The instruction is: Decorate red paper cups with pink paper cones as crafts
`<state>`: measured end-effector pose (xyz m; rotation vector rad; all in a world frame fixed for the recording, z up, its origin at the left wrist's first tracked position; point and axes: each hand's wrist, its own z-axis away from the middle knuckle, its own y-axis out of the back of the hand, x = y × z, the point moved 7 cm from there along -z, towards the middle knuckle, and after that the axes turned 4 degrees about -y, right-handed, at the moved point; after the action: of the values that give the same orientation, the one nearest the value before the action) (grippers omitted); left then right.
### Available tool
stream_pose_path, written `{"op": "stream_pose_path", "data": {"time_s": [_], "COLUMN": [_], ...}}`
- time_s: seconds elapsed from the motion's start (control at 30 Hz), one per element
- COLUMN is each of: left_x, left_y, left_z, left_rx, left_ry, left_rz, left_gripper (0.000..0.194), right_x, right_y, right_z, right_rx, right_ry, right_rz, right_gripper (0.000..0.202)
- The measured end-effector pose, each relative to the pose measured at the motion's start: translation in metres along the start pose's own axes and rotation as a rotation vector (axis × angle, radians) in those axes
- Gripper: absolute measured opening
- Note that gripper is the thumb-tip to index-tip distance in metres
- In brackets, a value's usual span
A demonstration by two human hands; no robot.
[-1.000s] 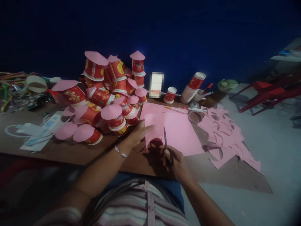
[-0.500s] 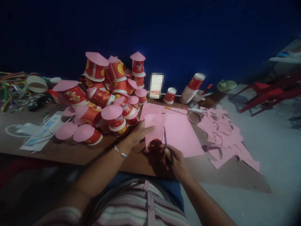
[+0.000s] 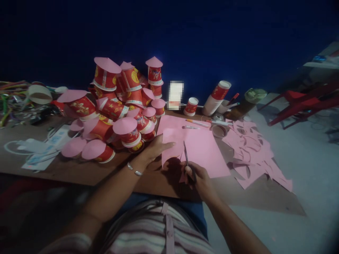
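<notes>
My left hand (image 3: 155,147) grips the left edge of a pink paper sheet (image 3: 171,137), thumb on top and the other fingers beneath. In my right hand (image 3: 200,179) is a pair of scissors (image 3: 186,155), its blades pointing away from me and lying along the sheet's right side. The lower edge of this sheet is cut in a curve, and a dark shadow falls below it. Behind the blades lies a larger pink sheet (image 3: 209,151) on the brown table (image 3: 156,185). Part of the scissors' handles is hidden by my fingers.
Red paper-cup lanterns with pink cone tops (image 3: 125,126) are piled at left, near a power strip (image 3: 49,146). Pink offcuts (image 3: 254,148) cover the right side. Pens (image 3: 197,123), a tape roll (image 3: 219,131), a small cup (image 3: 191,107) and stacked cups (image 3: 217,97) stand or lie behind.
The view has shifted slightly. The scissors have tilted and moved a little left along the sheet, and the cut lower edge hangs differently. My left hand keeps its hold.
</notes>
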<state>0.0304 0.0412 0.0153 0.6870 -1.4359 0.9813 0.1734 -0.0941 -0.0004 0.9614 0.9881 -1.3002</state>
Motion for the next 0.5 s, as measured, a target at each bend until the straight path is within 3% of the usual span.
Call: {"op": "stream_pose_path", "data": {"time_s": [0.5], "left_x": [0.006], "left_y": [0.0002], "left_z": [0.0021], "left_rx": [-0.004], "left_ry": [0.021], "left_rz": [-0.031], "left_gripper": [0.065], "right_x": [-0.0043], "right_y": [0.0087], "right_z": [0.0031], "right_rx": [-0.052], "right_ry": [-0.059], "right_rz": [0.079], "right_gripper": [0.055]}}
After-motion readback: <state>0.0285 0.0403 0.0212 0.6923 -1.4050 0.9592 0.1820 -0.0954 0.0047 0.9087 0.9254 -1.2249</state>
